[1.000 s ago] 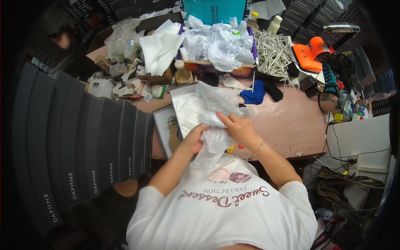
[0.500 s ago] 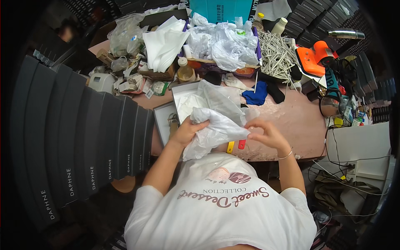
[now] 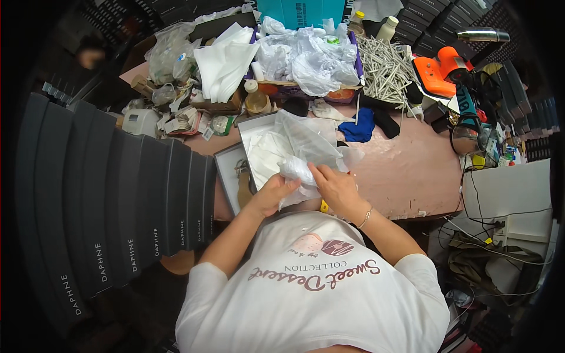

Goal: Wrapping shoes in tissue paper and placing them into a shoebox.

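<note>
Above the table's near edge my left hand [image 3: 272, 195] is closed on a crumpled bundle of white tissue paper [image 3: 296, 169], its thumb lying along the near side. My right hand [image 3: 339, 189] grips the right end of the same bundle with bent fingers. What the paper wraps, if anything, is hidden. Just beyond my hands an open shoe box [image 3: 256, 125] holds white paper, and a thin translucent sheet [image 3: 312, 141] spreads over its right side. Left of it, a shallow box part [image 3: 226, 170] holds a brown strapped shoe [image 3: 243, 189].
Dark shoe boxes [image 3: 126, 194] are stacked high on the left. At the back stand a bin of crumpled plastic [image 3: 318, 59], a heap of white sticks [image 3: 385, 70], a bottle [image 3: 256, 100] and an orange device [image 3: 434, 76]. A blue cloth [image 3: 360, 126] lies on the pink table [image 3: 406, 170].
My right hand has moved left, from the loose edge of the paper onto the bundle. The paper, spread wider before, is now gathered into a compact roll between both hands.
</note>
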